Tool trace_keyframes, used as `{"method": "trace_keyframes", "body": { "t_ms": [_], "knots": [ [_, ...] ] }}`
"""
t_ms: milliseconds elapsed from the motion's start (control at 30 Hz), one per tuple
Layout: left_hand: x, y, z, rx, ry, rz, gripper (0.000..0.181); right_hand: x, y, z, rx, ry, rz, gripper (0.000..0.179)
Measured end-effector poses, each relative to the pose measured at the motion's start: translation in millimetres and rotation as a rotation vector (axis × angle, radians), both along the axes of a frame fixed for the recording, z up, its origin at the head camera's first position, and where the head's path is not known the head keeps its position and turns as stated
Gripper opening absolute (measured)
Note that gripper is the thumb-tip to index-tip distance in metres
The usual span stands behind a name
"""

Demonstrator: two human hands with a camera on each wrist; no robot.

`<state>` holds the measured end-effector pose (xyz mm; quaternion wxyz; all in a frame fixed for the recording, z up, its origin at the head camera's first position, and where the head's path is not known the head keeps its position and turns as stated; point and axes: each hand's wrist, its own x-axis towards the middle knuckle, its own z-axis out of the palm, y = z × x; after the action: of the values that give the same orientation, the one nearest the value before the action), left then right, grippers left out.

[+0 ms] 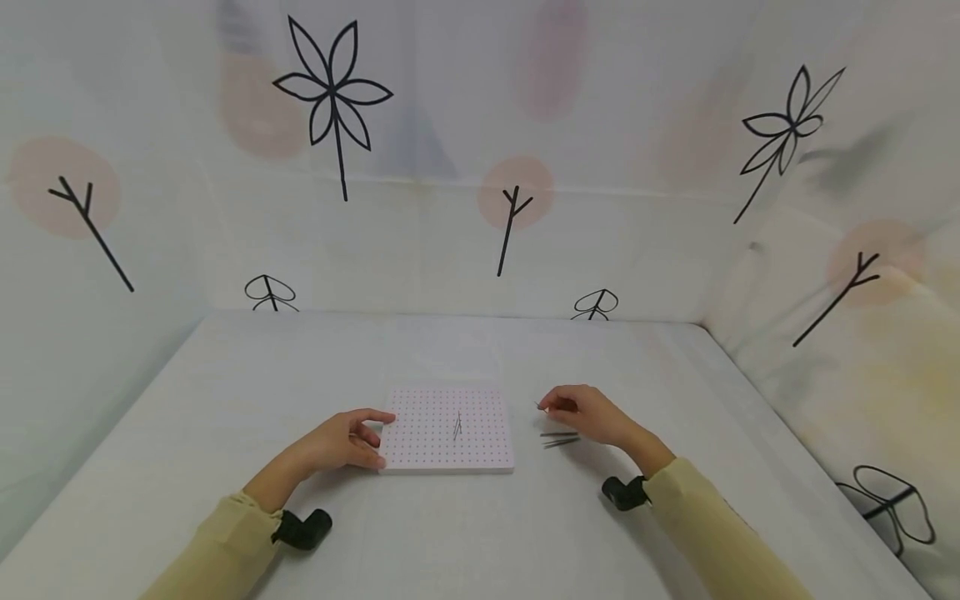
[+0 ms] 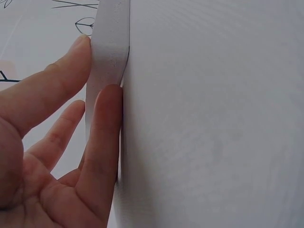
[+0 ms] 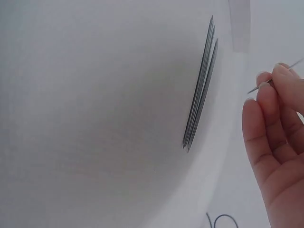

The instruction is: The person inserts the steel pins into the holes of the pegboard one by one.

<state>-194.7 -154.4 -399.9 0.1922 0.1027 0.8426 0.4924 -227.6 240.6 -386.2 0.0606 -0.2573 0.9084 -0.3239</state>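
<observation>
A flat white board (image 1: 427, 446) with a grid of small dark dots, perhaps holes, lies on the table. Several thin metal needles (image 1: 457, 427) are at its middle, seemingly upright. My left hand (image 1: 348, 440) touches the board's left side with fairly straight fingers; the left wrist view shows fingertips (image 2: 109, 95) against the pale side wall (image 2: 111, 28). To the right of the board, my right hand (image 1: 588, 412) pinches one thin pointed metal needle (image 3: 253, 90) between thumb and fingers, raised off the table. Below that hand lies a small bundle of similar needles (image 3: 202, 90).
The white-covered table (image 1: 450, 542) meets a cloth backdrop (image 1: 420, 233) printed with flowers and twigs at the back and sides. A black wrist device (image 1: 302, 529) is strapped on the left forearm, another device (image 1: 624, 493) on the right.
</observation>
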Motion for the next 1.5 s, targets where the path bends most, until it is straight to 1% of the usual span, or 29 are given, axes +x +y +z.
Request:
{"method": "trace_keyframes", "body": {
  "t_ms": [233,267,300,467,500,533,600,833,1100,1367,1500],
  "knots": [
    [-0.4,-0.2,-0.3,-0.018,0.002,0.012,0.066,3.1,-7,1.0,-0.072,0.007,-0.019,0.009],
    [-0.4,-0.2,-0.8,-0.02,0.001,0.013,0.066,6.4,-10,4.6,-0.084,0.002,-0.024,0.009],
    [-0.5,-0.2,-1.1,-0.021,0.0,0.014,0.066,7.1,-11,4.9,-0.093,0.002,-0.025,0.009],
    [-0.7,-0.6,-1.5,-0.014,0.002,0.001,0.067,9.6,-18,4.8,-0.144,0.006,-0.009,0.008],
    [-0.8,-0.5,-1.3,-0.011,0.001,-0.002,0.067,7.3,-17,1.2,-0.149,0.006,-0.004,0.008],
    [-0.9,-0.6,-1.3,-0.008,0.0,-0.005,0.067,7.4,-18,0.8,-0.155,0.002,-0.001,0.008],
    [-0.9,-0.6,-1.3,-0.006,-0.001,-0.006,0.067,7.7,-21,0.7,-0.163,-0.004,0.0,0.009],
    [-1.3,-0.9,-2.3,-0.012,0.005,-0.004,0.067,7.9,-30,1.7,-0.206,0.013,0.022,0.01],
    [-0.8,-0.5,-2.4,-0.016,-0.001,0.007,0.067,6.6,-40,0.2,-0.204,0.002,0.004,0.011],
    [-0.9,0.0,-2.5,-0.032,0.008,0.012,0.067,7.1,-48,1.9,-0.197,0.009,0.012,0.011],
    [-1.2,-0.2,-3.1,-0.032,0.009,0.013,0.067,6.8,-52,1.6,-0.206,0.013,0.028,0.011]
  ]
}}
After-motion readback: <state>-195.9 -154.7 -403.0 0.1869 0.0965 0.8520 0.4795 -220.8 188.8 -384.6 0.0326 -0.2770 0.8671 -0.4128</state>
